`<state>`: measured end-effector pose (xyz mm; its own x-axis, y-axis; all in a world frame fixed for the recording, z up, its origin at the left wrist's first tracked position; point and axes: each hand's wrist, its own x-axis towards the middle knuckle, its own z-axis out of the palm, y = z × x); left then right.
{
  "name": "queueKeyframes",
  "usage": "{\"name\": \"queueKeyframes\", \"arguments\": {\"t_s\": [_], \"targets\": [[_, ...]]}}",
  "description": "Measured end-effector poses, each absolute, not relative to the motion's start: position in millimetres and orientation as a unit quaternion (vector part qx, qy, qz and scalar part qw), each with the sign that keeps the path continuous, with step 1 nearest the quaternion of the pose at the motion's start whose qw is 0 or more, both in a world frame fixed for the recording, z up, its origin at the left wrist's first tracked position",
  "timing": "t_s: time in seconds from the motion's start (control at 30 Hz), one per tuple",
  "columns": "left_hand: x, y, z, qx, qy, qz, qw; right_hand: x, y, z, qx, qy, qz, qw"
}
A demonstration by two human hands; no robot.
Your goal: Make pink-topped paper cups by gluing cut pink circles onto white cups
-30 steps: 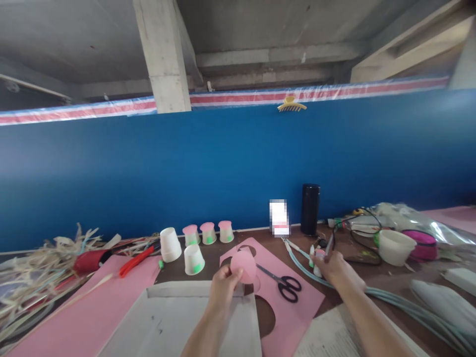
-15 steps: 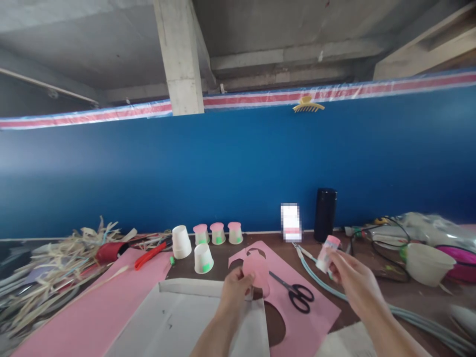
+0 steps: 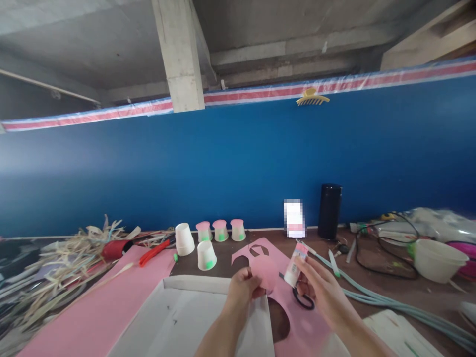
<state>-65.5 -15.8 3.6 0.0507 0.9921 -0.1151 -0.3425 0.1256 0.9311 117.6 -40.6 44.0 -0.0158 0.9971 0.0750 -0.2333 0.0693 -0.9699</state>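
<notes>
2 hands busy | L hand (image 3: 243,291) pinches pink disc (image 3: 265,272) | R hand (image 3: 320,292) grips glue stick (image 3: 295,265) | scissors (image 3: 303,300) under R

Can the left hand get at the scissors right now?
Probably not. The left hand is pinching the pink disc, and the scissors lie mostly under the right hand, which holds the glue stick.
</notes>
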Motion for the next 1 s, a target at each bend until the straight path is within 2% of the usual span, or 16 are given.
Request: {"name": "queueKeyframes", "arguments": {"t_s": [0.27,0.47,0.63,0.83,1.0], "targets": [[-82.4,-15.0,12.4,0.403,0.482,0.522,0.577,114.7,-40.4,43.3,-0.387,-0.441,0.579,0.567],[-91.8,-23.7,23.1,0.458,0.485,0.432,0.607,108.3,-46.9,46.4,-0.368,-0.452,0.589,0.559],[-90.3,-25.9,19.5,0.484,0.449,0.394,0.64,111.7,-46.2,49.8,-0.366,-0.435,0.578,0.586],[-88.0,-24.0,33.8,0.454,0.53,0.404,0.592,112.4,-43.9,50.6,-0.361,-0.428,0.583,0.589],[-75.1,-34.5,42.1,0.42,0.531,0.425,0.601,113.0,-42.4,51.3,-0.345,-0.41,0.576,0.617]]}}
